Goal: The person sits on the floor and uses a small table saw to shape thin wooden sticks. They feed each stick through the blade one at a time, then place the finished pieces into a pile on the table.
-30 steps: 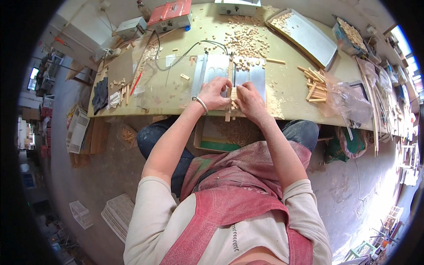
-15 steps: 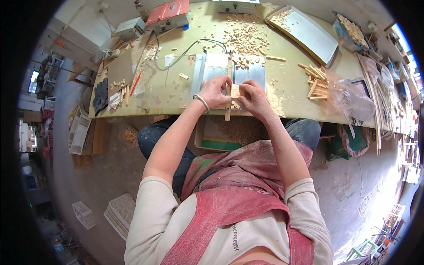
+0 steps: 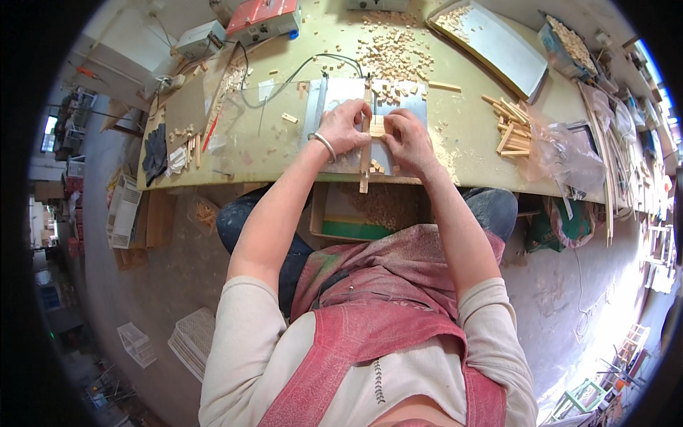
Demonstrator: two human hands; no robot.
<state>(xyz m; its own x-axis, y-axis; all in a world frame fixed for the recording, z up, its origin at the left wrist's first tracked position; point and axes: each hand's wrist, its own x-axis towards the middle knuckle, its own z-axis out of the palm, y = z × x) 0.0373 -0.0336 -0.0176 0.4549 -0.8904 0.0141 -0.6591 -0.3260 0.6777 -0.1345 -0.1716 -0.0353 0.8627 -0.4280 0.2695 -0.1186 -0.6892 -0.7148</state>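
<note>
Several short pale wood sticks [image 3: 378, 127], side by side in a small bundle, lie on a flat metal plate [image 3: 414, 107] set in the bench. My left hand [image 3: 346, 127], with a bangle on its wrist, has its fingers closed at the bundle's left end, against an upright wooden strip [image 3: 365, 167]. From the right, my right hand [image 3: 408, 142] pinches the other end of the bundle. A few small cut wood blocks [image 3: 376, 166] lie just nearer to me, between the hands. My fingers partly hide the sticks' ends.
Many small wood blocks [image 3: 395, 53] are scattered beyond the plate. Longer sticks [image 3: 514, 132] lie in a pile at the right beside a clear plastic bag [image 3: 562, 160]. A tray [image 3: 491, 50] stands back right, a red box [image 3: 263, 18] back left, dark gloves [image 3: 154, 156] at left.
Both hands have moved a little away from me along the wooden strip, carrying the bundle of sticks with them. The view has also shifted slightly.
</note>
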